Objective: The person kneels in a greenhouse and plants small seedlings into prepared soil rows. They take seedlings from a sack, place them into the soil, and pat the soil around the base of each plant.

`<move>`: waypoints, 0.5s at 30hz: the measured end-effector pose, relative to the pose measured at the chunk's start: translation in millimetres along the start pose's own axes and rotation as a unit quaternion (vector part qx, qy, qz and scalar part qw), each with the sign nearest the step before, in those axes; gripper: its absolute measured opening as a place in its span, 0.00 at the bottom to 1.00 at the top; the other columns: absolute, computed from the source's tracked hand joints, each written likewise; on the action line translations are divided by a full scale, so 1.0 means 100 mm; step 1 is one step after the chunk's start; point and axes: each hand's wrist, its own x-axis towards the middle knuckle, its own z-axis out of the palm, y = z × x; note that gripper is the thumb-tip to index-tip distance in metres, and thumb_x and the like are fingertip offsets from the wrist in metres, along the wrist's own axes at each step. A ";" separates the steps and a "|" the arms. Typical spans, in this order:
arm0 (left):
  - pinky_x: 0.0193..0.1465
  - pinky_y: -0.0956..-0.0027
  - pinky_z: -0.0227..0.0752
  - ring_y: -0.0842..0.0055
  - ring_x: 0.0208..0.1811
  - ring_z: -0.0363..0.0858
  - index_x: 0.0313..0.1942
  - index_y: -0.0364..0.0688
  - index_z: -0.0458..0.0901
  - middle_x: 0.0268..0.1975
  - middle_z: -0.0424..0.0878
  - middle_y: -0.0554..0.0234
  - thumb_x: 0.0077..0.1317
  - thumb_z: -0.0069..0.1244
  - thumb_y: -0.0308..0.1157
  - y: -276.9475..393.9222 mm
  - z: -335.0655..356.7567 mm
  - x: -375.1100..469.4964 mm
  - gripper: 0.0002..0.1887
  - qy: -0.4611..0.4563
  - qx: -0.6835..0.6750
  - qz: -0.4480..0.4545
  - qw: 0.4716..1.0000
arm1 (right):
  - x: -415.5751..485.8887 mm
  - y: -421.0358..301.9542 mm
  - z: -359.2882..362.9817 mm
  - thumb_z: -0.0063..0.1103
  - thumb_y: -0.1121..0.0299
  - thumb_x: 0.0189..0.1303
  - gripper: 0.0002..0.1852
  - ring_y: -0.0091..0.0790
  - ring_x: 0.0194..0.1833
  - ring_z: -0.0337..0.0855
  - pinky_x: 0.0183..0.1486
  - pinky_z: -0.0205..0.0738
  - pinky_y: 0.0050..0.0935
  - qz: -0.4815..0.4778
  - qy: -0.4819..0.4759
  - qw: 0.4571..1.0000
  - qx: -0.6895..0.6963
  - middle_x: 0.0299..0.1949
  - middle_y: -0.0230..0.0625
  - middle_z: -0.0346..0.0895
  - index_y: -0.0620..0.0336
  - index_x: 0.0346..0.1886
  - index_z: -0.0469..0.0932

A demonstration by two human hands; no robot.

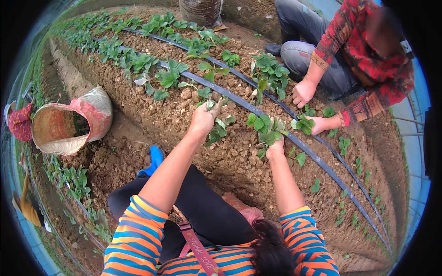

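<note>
My left hand (pixel 205 116) is closed around a small leafy cutting or stem, its fingertips just on the near side of the nearer black drip hose (pixel 238 100). Leaves of a strawberry plant (pixel 217 131) show beside and below that hand. On the right, my right hand (pixel 275 147) grips the base of a leafy strawberry plant (pixel 268 129), whose leaves spread above the fingers beside the same hose. The roots are not visible. Brown, clumpy soil (pixel 241 151) of the raised bed lies between my hands.
A co-worker in a red patterned shirt (pixel 373 89) crouches across the bed, both hands at a small plant (pixel 305 124). An open woven sack (pixel 100 110) lies at the left; another sack (pixel 201 12) stands beyond the bed. Strawberry rows (pixel 114 51) run along two hoses. More people are far left.
</note>
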 end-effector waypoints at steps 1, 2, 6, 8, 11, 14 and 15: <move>0.30 0.76 0.69 0.84 0.29 0.72 0.44 0.40 0.76 0.33 0.78 0.70 0.69 0.41 0.33 -0.04 0.04 -0.10 0.09 0.010 -0.018 -0.025 0.999 | -0.19 -0.07 -0.02 0.55 0.68 0.59 0.11 0.28 0.34 0.79 0.35 0.75 0.31 -0.006 -0.007 0.999 0.038 0.39 0.31 0.78 0.56 0.45 0.75; 0.37 0.71 0.70 0.81 0.34 0.73 0.45 0.40 0.75 0.36 0.78 0.68 0.69 0.43 0.33 -0.11 0.11 -0.20 0.10 -0.004 -0.035 -0.058 0.998 | -0.37 -0.08 0.01 0.54 0.69 0.61 0.12 0.28 0.36 0.79 0.35 0.76 0.28 -0.024 -0.043 0.997 0.059 0.41 0.31 0.77 0.57 0.48 0.73; 0.49 0.67 0.69 0.76 0.45 0.75 0.51 0.40 0.72 0.48 0.77 0.65 0.68 0.45 0.35 -0.48 0.68 -0.57 0.14 -0.045 -0.199 -0.089 0.975 | -0.84 0.05 0.25 0.55 0.69 0.62 0.20 0.29 0.50 0.73 0.54 0.68 0.31 -0.207 -0.208 0.952 -0.084 0.51 0.34 0.72 0.57 0.58 0.67; 0.50 0.69 0.67 0.75 0.48 0.73 0.57 0.41 0.68 0.51 0.75 0.62 0.69 0.43 0.37 -0.59 0.74 -0.68 0.18 -0.033 -0.283 -0.106 0.952 | -0.84 0.10 0.43 0.58 0.65 0.59 0.24 0.36 0.56 0.66 0.60 0.58 0.38 -0.333 -0.174 0.894 -0.245 0.56 0.39 0.67 0.58 0.59 0.66; 0.49 0.69 0.70 0.75 0.46 0.74 0.56 0.41 0.68 0.50 0.76 0.63 0.69 0.44 0.38 -0.60 0.41 -0.75 0.19 0.009 -0.365 -0.074 0.928 | -0.83 0.04 0.67 0.57 0.57 0.55 0.25 0.43 0.55 0.66 0.56 0.60 0.41 -0.406 -0.173 0.676 -0.591 0.55 0.39 0.67 0.57 0.54 0.70; 0.36 0.71 0.77 0.78 0.35 0.80 0.47 0.40 0.75 0.39 0.80 0.67 0.68 0.45 0.38 -0.49 -0.17 -0.73 0.13 -0.017 -0.408 -0.042 0.912 | -0.91 0.11 1.09 0.57 0.56 0.51 0.20 0.42 0.53 0.72 0.49 0.67 0.41 -0.330 -0.322 0.665 -0.588 0.51 0.37 0.73 0.53 0.47 0.75; 0.35 0.70 0.78 0.78 0.35 0.80 0.45 0.39 0.76 0.39 0.81 0.66 0.68 0.45 0.38 -0.44 -0.38 -0.74 0.13 -0.010 -0.396 -0.036 0.917 | -0.94 0.15 1.25 0.58 0.56 0.49 0.19 0.43 0.51 0.74 0.47 0.69 0.41 -0.354 -0.347 0.587 -0.640 0.50 0.38 0.75 0.52 0.44 0.76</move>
